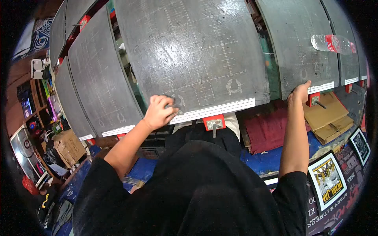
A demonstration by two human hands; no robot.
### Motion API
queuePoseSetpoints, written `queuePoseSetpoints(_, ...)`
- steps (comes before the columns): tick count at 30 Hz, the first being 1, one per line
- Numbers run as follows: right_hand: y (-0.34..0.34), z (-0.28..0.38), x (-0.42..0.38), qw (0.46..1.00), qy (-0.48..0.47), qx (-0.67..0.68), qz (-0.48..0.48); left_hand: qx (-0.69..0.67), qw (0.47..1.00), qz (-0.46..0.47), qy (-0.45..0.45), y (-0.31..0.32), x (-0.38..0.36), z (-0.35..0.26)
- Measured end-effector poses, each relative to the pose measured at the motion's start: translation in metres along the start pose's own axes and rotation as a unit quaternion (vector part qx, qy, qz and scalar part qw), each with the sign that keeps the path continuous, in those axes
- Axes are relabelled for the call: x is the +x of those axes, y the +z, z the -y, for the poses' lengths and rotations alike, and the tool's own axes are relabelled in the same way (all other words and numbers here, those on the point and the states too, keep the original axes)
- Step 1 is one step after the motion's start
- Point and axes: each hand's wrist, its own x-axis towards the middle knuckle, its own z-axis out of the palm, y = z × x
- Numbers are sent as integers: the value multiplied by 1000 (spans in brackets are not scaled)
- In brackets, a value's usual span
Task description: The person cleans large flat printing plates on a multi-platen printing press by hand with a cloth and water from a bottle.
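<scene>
In front of me lies a wide dark grey printing platen (197,51) with white ruler marks and a glossy wet-looking patch. My left hand (159,112) is at its near left corner, fingers curled and closed; a small greyish blur shows by the fingertips, and I cannot make out what it is. A white gridded strip (220,110) runs along the near edge, above a red clamp (214,122) with a metal lever. To the right, my right hand (300,93) grips the near edge of another platen (299,51), with some fingers hidden from view.
A clear plastic bottle (334,44) with a red label lies on the right platens. More platens (94,74) stand to the left. Below are maroon cloth (267,131), flattened cardboard (327,118) and a framed poster (327,179). A cardboard box (69,147) sits at left.
</scene>
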Motion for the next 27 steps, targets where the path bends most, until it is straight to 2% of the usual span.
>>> queuePoseSetpoints(3,4,-4,11,999,-17,-19,-35,-15,998,15,62,29,95,-35)
queuePoseSetpoints(5,2,-4,10,1000,-24,-18,-2,-25,996,-2,87,49,167,-68)
queuePoseSetpoints(7,-5,5,-5,999,-7,-34,-29,-50,996,-3,79,56,197,-81)
queuePoseSetpoints(9,-6,12,-16,999,23,-41,-23,-57,997,-14,49,58,183,-87)
queuePoseSetpoints(10,3,-5,15,1000,10,-14,-3,-42,998,-22,38,54,150,-82)
queuePoseSetpoints(13,0,-6,13,999,19,16,31,-36,999,21,7,24,11,-32)
queuePoseSetpoints(15,2,-1,5,1000,19,8,7,43,997,-7,-58,2,-28,4)
queuePoseSetpoints(17,0,-1,3,1000,11,-10,-9,35,999,6,-12,-7,0,19)
queuePoseSetpoints(20,2,1,5,1000,20,10,1,85,982,-123,-112,-2,103,20)
queuePoseSetpoints(23,-1,3,-1,1000,13,1,-11,23,987,-144,-62,16,201,-7)
queuePoseSetpoints(25,0,5,-4,999,19,-19,-20,-11,993,-115,-20,42,212,-51)
queuePoseSetpoints(26,-2,6,-5,1000,16,-17,-20,7,997,-72,18,50,202,-69)
queuePoseSetpoints(27,-4,6,-6,1000,16,-23,-10,-36,996,-68,42,57,182,-76)
